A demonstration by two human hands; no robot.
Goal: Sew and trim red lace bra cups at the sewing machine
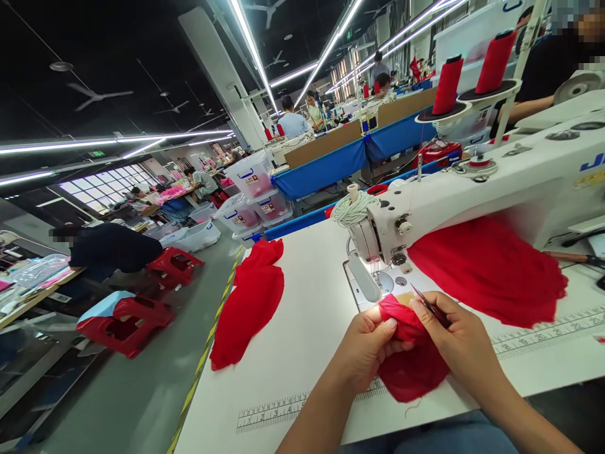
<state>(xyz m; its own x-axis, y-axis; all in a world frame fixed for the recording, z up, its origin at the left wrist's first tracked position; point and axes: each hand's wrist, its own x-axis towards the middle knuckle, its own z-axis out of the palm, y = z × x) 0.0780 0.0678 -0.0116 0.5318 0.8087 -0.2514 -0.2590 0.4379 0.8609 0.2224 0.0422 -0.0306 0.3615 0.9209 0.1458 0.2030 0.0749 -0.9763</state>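
My left hand (371, 343) pinches the gathered edge of a red fabric piece (413, 372), just in front of the sewing machine's needle area. My right hand (449, 325) is closed around a slim, dark, pointed tool (428, 302), its tip sticking out toward the machine; whether it is tweezers or thread snips I cannot tell. The thumb of that hand also meets the top of the fabric beside a small tan patch (405, 299). Behind my hands stands the white sewing machine (387, 233), its needle plate (385, 282) lit. The fabric's lower part hangs over the table's printed ruler.
Another red fabric piece (253, 309) lies on the left of the white table (302, 302). A larger red cloth (491, 271) sits under the machine arm. Red thread cones (447, 87) stand behind. Red stools (127, 321) and a bent-over person (113, 249) are across the aisle.
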